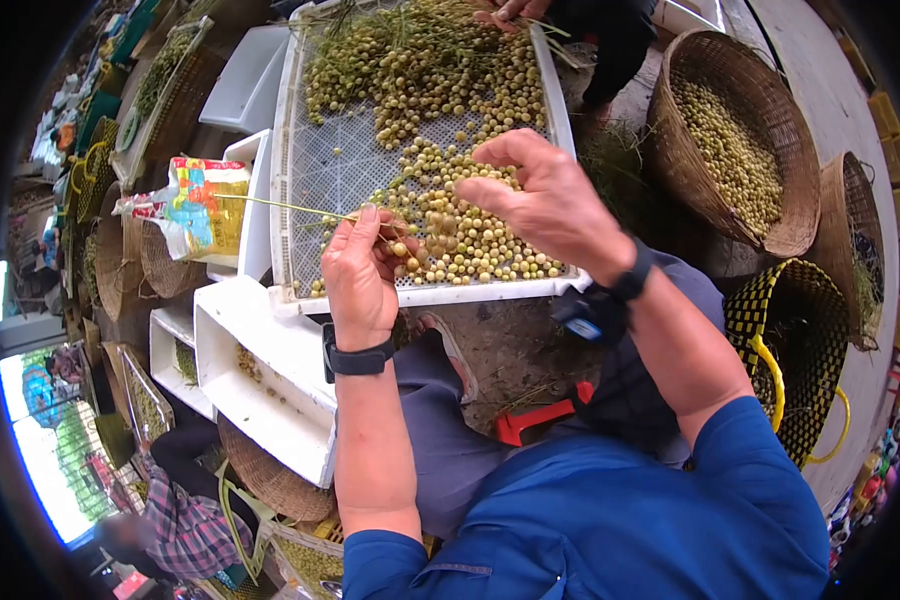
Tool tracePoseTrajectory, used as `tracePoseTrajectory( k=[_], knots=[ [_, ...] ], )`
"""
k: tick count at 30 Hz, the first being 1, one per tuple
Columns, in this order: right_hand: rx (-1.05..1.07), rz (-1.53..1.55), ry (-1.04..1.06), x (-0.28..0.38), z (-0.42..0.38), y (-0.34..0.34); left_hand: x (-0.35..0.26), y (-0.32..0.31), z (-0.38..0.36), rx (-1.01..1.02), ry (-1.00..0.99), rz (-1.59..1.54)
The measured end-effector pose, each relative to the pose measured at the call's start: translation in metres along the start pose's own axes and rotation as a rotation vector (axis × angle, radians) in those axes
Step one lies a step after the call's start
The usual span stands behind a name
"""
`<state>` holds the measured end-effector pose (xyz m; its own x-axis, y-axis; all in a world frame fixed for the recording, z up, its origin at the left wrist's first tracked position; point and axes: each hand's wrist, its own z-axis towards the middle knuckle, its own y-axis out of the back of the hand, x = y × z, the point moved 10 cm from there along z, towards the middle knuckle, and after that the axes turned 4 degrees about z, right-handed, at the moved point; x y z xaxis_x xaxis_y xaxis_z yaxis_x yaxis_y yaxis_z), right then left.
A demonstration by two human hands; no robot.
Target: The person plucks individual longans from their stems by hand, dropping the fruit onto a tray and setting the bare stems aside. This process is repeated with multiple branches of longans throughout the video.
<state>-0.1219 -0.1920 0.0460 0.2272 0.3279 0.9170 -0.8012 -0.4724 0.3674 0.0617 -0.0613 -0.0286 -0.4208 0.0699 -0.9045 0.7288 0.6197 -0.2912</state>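
Note:
My left hand point(355, 275) pinches a thin green fruit stem point(290, 206) over the near edge of a white mesh tray point(440, 295). A few fruits hang beside its fingers. My right hand point(555, 200) is held above the loose fruits, thumb and fingers apart, with nothing visible between them. Loose round yellow-green fruits point(500, 250) cover the near part of the tray. Toward the far side lies a heap of fruits still on their stems point(400, 60).
At the tray's far edge is another person's hand point(515, 10). A wicker basket point(670, 170) of fruits and a black-yellow woven basket point(745, 310) stand on the right. A printed plastic bag point(210, 205) and a white foam box point(270, 400) are on the left.

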Motion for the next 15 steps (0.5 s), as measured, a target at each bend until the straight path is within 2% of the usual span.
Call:
tracePoseTrajectory(
  k=[1,3,4,5,6,7,9,15],
  knots=[
    [0.187,0.423,-0.187,0.019,-0.007,-0.007,0.000,0.002,0.003,-0.011,-0.002,-0.049],
    [0.373,0.944,-0.223,0.072,-0.030,-0.007,-0.003,0.002,0.003,-0.052,-0.048,-0.048],
    [0.336,1.065,-0.222,0.096,-0.039,-0.005,0.002,0.009,0.005,-0.073,0.021,0.078],
    [0.372,0.997,-0.269,0.106,-0.046,-0.002,0.004,0.004,0.009,-0.053,-0.038,0.088],
    [0.440,0.893,-0.006,0.129,-0.047,-0.001,0.039,0.022,0.017,0.003,0.097,-0.006],
    [0.376,0.892,-0.022,0.139,-0.054,-0.002,0.039,0.027,0.022,-0.143,0.228,0.128],
    [0.322,0.900,0.013,0.157,-0.066,0.001,0.020,-0.002,0.013,0.048,0.084,0.037],
    [0.311,0.872,0.098,0.164,-0.072,0.009,0.025,0.004,0.017,0.127,0.115,0.046]
  ],
)
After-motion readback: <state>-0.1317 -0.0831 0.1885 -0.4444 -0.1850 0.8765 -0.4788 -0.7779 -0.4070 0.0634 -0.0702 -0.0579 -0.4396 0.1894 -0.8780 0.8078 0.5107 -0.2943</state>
